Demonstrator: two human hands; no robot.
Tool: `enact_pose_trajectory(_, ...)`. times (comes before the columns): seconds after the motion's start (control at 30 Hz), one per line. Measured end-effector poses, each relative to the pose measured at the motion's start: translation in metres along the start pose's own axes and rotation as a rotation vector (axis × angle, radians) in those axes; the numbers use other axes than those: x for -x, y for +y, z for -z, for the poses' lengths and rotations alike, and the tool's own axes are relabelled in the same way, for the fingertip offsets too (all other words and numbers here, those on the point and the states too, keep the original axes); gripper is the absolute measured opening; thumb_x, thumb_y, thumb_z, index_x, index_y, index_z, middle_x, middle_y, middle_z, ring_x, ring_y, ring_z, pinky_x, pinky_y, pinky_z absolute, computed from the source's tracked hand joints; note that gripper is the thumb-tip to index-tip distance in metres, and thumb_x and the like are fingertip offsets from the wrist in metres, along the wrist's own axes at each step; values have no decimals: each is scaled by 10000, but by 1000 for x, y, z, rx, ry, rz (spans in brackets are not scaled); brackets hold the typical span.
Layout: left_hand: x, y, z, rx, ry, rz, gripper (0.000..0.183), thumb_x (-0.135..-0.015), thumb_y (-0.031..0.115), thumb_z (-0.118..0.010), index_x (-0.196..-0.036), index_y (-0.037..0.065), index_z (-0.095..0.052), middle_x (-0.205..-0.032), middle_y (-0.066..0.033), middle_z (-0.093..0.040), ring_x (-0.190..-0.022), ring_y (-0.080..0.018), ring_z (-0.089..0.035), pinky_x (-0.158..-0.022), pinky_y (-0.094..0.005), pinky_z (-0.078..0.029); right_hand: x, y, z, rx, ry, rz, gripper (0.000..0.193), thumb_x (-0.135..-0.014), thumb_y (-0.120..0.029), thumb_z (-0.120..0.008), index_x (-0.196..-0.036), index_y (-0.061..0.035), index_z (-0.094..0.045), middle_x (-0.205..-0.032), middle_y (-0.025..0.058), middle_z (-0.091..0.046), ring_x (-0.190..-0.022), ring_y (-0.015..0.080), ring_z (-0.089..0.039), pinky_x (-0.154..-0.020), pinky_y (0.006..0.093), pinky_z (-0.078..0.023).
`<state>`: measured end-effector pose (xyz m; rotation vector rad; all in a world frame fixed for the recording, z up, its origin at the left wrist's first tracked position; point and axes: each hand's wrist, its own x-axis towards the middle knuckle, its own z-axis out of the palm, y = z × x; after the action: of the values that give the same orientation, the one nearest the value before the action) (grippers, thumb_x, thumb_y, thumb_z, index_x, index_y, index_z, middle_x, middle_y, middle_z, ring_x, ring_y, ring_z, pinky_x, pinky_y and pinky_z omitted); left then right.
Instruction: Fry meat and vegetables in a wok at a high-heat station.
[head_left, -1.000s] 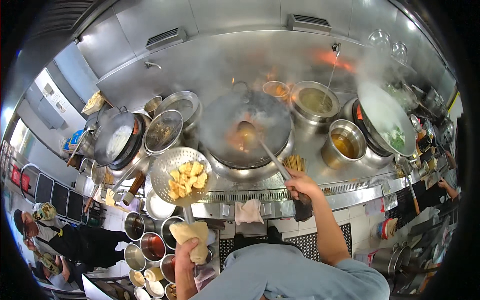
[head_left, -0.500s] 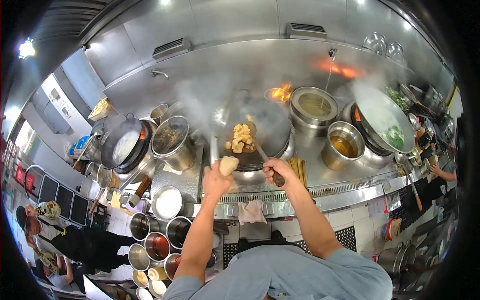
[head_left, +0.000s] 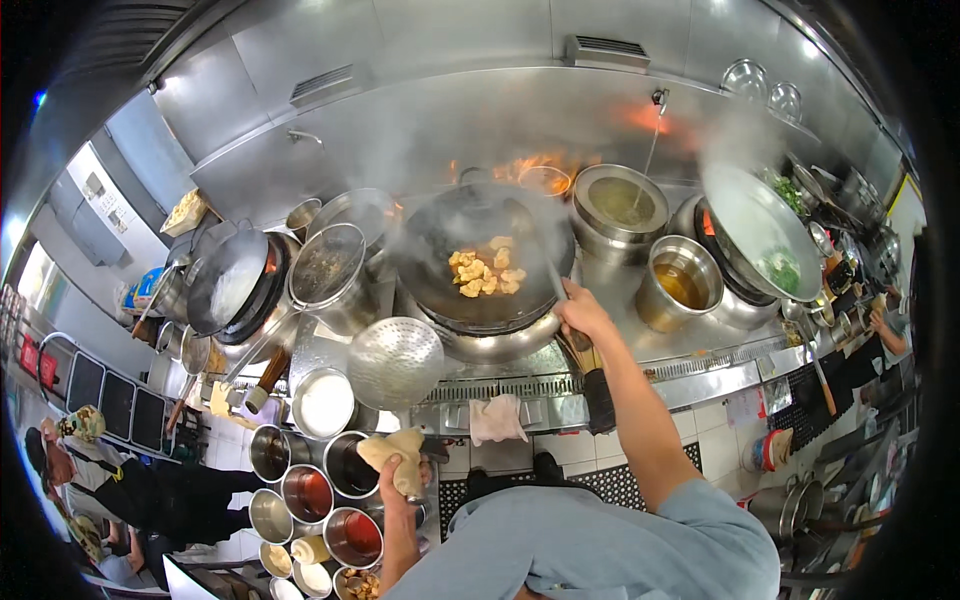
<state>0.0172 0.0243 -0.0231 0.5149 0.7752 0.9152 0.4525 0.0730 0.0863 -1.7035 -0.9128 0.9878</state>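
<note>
My left hand (head_left: 400, 492) is closed on the handle of a round perforated skimmer (head_left: 396, 362), with a beige cloth (head_left: 393, 449) wrapped at the grip. The skimmer's bowl, with no food visible in it, hangs left of the steaming black wok (head_left: 430, 290). Inside the wok lie several golden fried chunks (head_left: 484, 272). My right hand (head_left: 585, 315) grips the long handle of a ladle (head_left: 553, 268) that reaches into the wok from the right. Steam and the angle obscure the ladle's head.
Flames (head_left: 540, 170) rise behind the wok. To its right stand pots of liquid (head_left: 683, 285) and a tilted pan (head_left: 765, 235) with greens. Sauce pots (head_left: 308, 493) crowd the lower left, beside a pot of white contents (head_left: 324, 402). A bamboo brush (head_left: 597, 395) lies near my right forearm.
My left hand has drawn back from the wok toward the lower left, bringing the skimmer. The chunks now lie more spread out in the wok. My right hand has moved up and right.
</note>
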Motion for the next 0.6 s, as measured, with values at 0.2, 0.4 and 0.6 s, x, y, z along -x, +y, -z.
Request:
enact_pose_trajectory(0.2,-18,-9,20,199,-70,112,561,-785,330,-582,-1209,-19,-471,-945,-180,-596,-743,-253,-587,-583,-335,-479,20,4,-36,201,-246,-96,676,-702,-36,-544,-1356,-67,-377,-685,145,-597,-502,229,-573,-476,349,-460)
enact_pose_trajectory(0.4,-8,32,-17,-1135,286,-382,464,-794,150,-652,-1217,64,-478,-1015,-124,-611,-902,-250,-614,-778,-384,-520,85,14,19,842,-130,199,742,-727,-59,-480,-1419,-225,-270,-918,322,-595,-886,454,-582,-772,478,-463)
enact_pose_trajectory(0.6,-83,9,-98,44,-50,153,498,-914,473,-461,-1261,118,-430,-1127,-79,-559,-965,-270,-581,-819,-477,-502,122,4,50,712,88,44,738,-731,-82,-528,-1422,-107,-271,-905,287,-622,-753,406,-625,-741,464,-482)
